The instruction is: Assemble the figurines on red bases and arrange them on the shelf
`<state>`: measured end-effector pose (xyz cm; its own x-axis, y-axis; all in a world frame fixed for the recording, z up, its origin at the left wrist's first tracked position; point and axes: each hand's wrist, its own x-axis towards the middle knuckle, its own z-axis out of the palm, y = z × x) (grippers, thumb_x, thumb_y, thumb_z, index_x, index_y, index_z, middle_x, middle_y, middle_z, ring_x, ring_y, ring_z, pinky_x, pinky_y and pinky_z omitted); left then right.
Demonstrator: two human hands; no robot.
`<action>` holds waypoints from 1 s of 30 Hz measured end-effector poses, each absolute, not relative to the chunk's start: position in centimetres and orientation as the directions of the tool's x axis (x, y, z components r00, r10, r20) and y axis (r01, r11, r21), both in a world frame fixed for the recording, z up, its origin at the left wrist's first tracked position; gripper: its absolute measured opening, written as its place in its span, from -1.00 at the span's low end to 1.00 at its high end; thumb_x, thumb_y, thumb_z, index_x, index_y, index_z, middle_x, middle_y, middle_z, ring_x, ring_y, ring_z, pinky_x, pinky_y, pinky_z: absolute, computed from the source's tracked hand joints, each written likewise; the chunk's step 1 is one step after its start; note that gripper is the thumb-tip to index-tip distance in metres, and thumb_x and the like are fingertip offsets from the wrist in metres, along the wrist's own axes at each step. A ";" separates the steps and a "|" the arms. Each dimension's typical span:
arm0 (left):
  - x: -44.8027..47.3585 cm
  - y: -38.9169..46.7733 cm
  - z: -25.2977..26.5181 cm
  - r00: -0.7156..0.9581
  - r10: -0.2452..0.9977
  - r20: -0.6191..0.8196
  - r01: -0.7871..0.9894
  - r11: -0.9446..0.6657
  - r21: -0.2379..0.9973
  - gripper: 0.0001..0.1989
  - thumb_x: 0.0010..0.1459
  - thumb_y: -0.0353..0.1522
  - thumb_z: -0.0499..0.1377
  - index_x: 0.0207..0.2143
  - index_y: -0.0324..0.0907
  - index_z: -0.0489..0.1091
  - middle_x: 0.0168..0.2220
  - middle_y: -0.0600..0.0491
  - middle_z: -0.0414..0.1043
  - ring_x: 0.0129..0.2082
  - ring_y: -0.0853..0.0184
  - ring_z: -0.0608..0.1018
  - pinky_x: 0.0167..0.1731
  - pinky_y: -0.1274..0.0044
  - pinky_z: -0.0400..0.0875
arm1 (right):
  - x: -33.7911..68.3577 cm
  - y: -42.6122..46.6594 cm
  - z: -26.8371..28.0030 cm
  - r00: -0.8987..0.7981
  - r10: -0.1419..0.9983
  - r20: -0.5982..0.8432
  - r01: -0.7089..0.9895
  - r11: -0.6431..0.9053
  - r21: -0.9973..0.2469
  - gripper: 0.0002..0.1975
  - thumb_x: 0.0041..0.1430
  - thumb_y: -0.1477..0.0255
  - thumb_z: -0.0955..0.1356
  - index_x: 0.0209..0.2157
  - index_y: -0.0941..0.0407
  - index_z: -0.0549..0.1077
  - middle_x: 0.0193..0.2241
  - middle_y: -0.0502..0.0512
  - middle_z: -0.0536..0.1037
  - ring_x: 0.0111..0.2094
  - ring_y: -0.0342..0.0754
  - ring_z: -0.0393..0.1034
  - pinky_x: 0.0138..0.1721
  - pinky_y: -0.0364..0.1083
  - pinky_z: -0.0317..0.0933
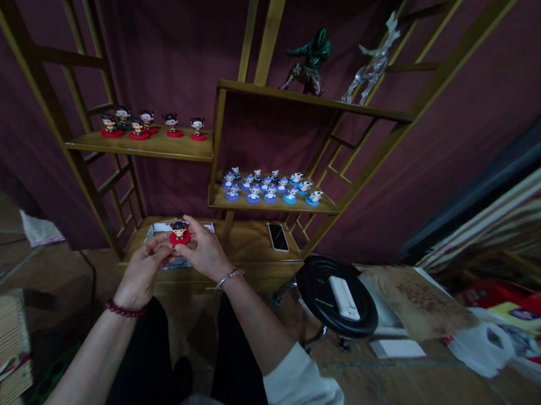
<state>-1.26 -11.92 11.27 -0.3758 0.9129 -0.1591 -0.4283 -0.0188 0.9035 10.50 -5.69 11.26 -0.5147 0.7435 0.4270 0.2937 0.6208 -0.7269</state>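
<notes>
Between my two hands is a small doll figurine (180,234) with black hair buns and a red body, held upright in front of the shelves. The fingers of my left hand (149,262) pinch it low on its left side. My right hand (205,250) grips it from the right, thumb near the base and fingers behind. Under my hands a white box (207,227) lies on the lowest wooden shelf, mostly covered by them. Similar black-haired figurines (171,125) on red bases stand on the upper left shelf (160,146).
Several purple and blue figurines (254,193) fill the middle shelf. Above stand a dark green statue (311,62) and a clear deer figure (372,65). A phone (278,237) lies on the lowest shelf. At right are a black stool (312,290) bearing a white object (344,298), and a plastic bag (482,344).
</notes>
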 end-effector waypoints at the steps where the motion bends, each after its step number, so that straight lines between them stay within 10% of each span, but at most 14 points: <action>1: -1.4 -11.9 11.3 -0.378 0.913 -0.152 -0.427 -0.026 0.904 -0.67 -0.22 -0.46 0.26 -0.30 -0.29 0.36 -0.46 0.10 0.42 -0.52 0.50 0.44 -0.51 0.66 0.34 | 10.4 -5.7 11.4 -0.512 0.743 0.431 0.291 0.622 -0.727 -0.35 -0.06 0.42 0.35 0.10 0.09 0.10 -0.13 0.11 0.39 -0.16 -0.08 0.32 -0.08 -0.06 0.17; 30: -2.3 -11.2 12.4 -0.462 0.886 0.029 -0.138 -0.104 0.985 -0.55 -0.28 -0.28 0.29 -0.25 -0.26 0.40 -0.34 0.02 0.42 -0.43 0.43 0.39 -0.46 0.59 0.29 | 9.5 -4.7 13.6 -0.507 0.712 0.486 0.349 0.685 -0.639 -0.38 -0.06 0.37 0.37 0.06 0.15 0.16 -0.14 0.12 0.42 -0.17 -0.09 0.33 -0.08 -0.08 0.17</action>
